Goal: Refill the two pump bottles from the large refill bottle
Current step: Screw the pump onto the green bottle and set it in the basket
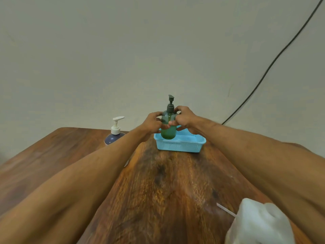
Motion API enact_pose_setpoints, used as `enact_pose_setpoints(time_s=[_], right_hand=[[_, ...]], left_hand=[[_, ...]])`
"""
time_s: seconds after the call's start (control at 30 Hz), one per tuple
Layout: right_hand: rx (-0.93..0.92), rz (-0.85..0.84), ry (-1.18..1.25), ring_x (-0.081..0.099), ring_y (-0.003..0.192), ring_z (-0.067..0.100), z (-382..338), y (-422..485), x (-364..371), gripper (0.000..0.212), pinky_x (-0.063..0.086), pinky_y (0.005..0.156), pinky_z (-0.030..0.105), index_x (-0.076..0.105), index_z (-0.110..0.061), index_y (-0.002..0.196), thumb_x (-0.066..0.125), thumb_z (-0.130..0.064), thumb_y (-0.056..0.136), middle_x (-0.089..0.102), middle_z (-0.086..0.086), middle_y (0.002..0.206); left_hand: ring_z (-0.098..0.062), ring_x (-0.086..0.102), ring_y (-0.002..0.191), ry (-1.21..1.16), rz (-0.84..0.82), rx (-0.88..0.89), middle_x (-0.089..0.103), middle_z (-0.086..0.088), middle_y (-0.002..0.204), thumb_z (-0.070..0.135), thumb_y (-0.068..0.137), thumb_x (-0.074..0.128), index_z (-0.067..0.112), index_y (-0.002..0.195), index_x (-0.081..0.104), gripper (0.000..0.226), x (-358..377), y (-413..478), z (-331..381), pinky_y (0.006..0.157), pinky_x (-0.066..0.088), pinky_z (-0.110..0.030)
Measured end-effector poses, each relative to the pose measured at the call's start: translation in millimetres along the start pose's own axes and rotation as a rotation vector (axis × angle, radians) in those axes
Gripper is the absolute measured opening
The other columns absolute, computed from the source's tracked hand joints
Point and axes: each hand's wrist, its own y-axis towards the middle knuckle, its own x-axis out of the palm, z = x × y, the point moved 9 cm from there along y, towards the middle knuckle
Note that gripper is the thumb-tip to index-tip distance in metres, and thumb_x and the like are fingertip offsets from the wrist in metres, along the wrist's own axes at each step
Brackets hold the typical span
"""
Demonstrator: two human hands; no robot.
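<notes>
Reaching way out with both bare forearms, angled in from about 7 and 4 o'clock and meeting just above centre, up toward 12. Gripping the green pump bottle (169,131) with the left hand (153,123) from its 9 o'clock side, fingers curled round the body, knuckles facing the camera. Clamping on from the 3 o'clock side with the right hand (184,118), upper fingers hooked up near the collar, thumb lying low across the front. Holding both wrists roughly straight, in line with the forearms. Left and right fingertips nearly meeting on the near face, can't tell if actually touching.
</notes>
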Motion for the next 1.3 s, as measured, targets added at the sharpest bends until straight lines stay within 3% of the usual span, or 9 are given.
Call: enact_pose_setpoints(time_s=[0.13,0.2,0.3,0.4,0.57,0.77,0.97,1.17,1.3], right_hand=[[0.01,0.0,-0.027,0.067,0.094,0.024,5.5,4.7,2.1,0.048,0.058,0.083,0.042,0.05,-0.012,0.128,0.064,0.01,0.088,0.069,0.011,0.102],[0.017,-0.003,-0.048,0.067,0.101,0.028,9.7,4.8,5.0,0.05,0.058,0.083,0.042,0.05,-0.012,0.129,0.066,0.011,0.087,0.068,0.014,0.111],[0.028,-0.025,-0.079,0.065,0.109,0.032,16.8,4.8,10.6,0.045,0.058,0.085,0.043,0.052,-0.01,0.124,0.066,0.011,0.087,0.065,0.015,0.118],[0.047,-0.05,-0.109,0.066,0.107,0.033,24.3,4.7,15.6,0.038,0.059,0.089,0.047,0.051,-0.01,0.117,0.064,0.011,0.088,0.064,0.012,0.108],[0.065,-0.107,-0.12,0.065,0.107,0.031,32.0,2.7,23.7,0.039,0.057,0.094,0.05,0.049,-0.011,0.121,0.062,0.011,0.091,0.062,0.005,0.098],[0.066,-0.159,-0.149,0.064,0.111,0.034,32.9,-4.7,29.1,0.042,0.057,0.095,0.049,0.047,-0.006,0.129,0.063,0.008,0.092,0.062,0.01,0.109],[0.043,-0.223,-0.185,0.068,0.093,0.028,25.0,-22.0,32.1,0.021,0.061,0.087,0.044,0.059,-0.009,0.103,0.075,-0.004,0.088,0.067,0.01,0.101],[0.068,-0.224,-0.2,0.071,0.095,0.034,22.6,-48.3,31.9,0.034,0.063,0.082,0.043,0.064,-0.002,0.109,0.081,-0.005,0.08,0.069,0.016,0.107],[0.083,-0.243,-0.202,0.071,0.097,0.034,20.9,-76.7,36.2,0.032,0.062,0.084,0.046,0.066,0.0,0.106,0.081,-0.003,0.078,0.07,0.018,0.108]], left_hand=[[-0.028,0.066,0.104,0.006,-0.002,-0.005,0.064,-0.018,0.121,-0.013,0.086,0.065,0.009,0.143,0.047,0.063,1.7,3.3,-6.1,0.085,0.059,-0.039],[-0.028,0.065,0.104,0.022,-0.004,-0.008,0.064,-0.018,0.121,-0.014,0.085,0.064,0.008,0.142,0.048,0.063,3.9,5.3,-12.2,0.078,0.057,-0.032],[-0.029,0.064,0.111,0.061,0.002,-0.024,0.065,-0.016,0.122,-0.012,0.084,0.068,0.008,0.141,0.049,0.063,6.4,7.7,-25.4,0.091,0.056,-0.038],[-0.028,0.062,0.113,0.122,0.0,-0.024,0.065,-0.013,0.122,-0.007,0.084,0.07,0.01,0.137,0.053,0.058,8.7,8.0,-33.1,0.095,0.053,-0.039],[-0.028,0.059,0.117,0.23,-0.015,-0.054,0.064,-0.013,0.127,-0.002,0.083,0.073,0.009,0.138,0.053,0.06,7.4,8.3,-37.3,0.102,0.05,-0.043],[-0.028,0.058,0.119,0.292,-0.04,-0.044,0.063,-0.013,0.127,-0.003,0.082,0.073,0.005,0.132,0.055,0.053,7.2,1.2,-37.5,0.101,0.05,-0.04],[-0.028,0.061,0.114,0.312,-0.057,-0.04,0.067,-0.013,0.12,0.001,0.08,0.077,0.005,0.128,0.058,0.052,8.0,-18.1,-35.3,0.098,0.051,-0.04],[-0.026,0.063,0.112,0.325,-0.08,-0.045,0.068,-0.011,0.12,0.004,0.081,0.078,0.005,0.129,0.057,0.052,12.7,-50.6,-31.7,0.099,0.052,-0.042],[-0.025,0.066,0.106,0.356,-0.068,-0.04,0.071,-0.009,0.112,0.008,0.075,0.084,0.006,0.124,0.06,0.054,11.4,-83.3,-27.0,0.095,0.055,-0.048]])
